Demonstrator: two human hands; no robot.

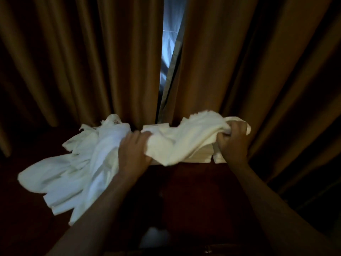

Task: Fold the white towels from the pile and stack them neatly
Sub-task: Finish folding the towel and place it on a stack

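Head view: left hand [135,150] and right hand [233,143] each pinch an end of a white towel [184,139] above the folded stack [201,156], pile [77,163] left; pulling corners taut would likely square the fold.

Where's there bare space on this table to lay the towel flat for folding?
Bare dark tabletop lies between the forearms, in front of the folded stack. The left side is crowded by the towel pile. Both hands, left and right, hold the towel over the stack.
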